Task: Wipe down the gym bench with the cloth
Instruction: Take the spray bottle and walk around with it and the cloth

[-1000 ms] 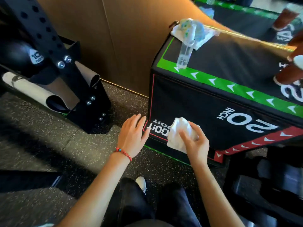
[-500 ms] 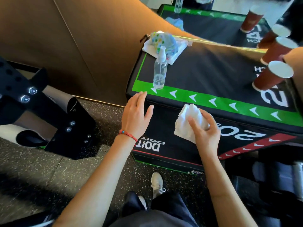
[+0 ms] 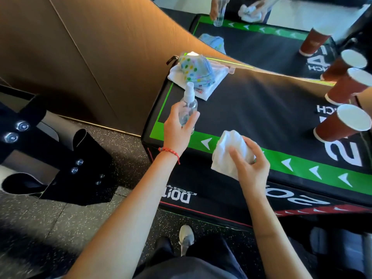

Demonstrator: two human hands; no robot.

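The gym bench (image 3: 261,109) is a black padded box with a green arrow stripe along its near top edge. A crumpled white cloth (image 3: 227,152) is bunched in my right hand (image 3: 249,168), held over the green stripe at the box's front edge. My left hand (image 3: 177,131) is wrapped around a clear spray bottle (image 3: 188,105) that stands upright near the box's left front corner, with its white nozzle sticking up above my fingers.
A folded white cloth with a dotted blue cloth (image 3: 194,71) on it lies at the box's far left corner. Several brown paper cups (image 3: 340,125) stand on the right side. A black steel rack foot (image 3: 60,158) stands on the speckled floor at left. A mirror behind reflects the box.
My left hand rose from the box's front face to the top and closed around the spray bottle. My right hand lifted the cloth from the front face up to the top edge.
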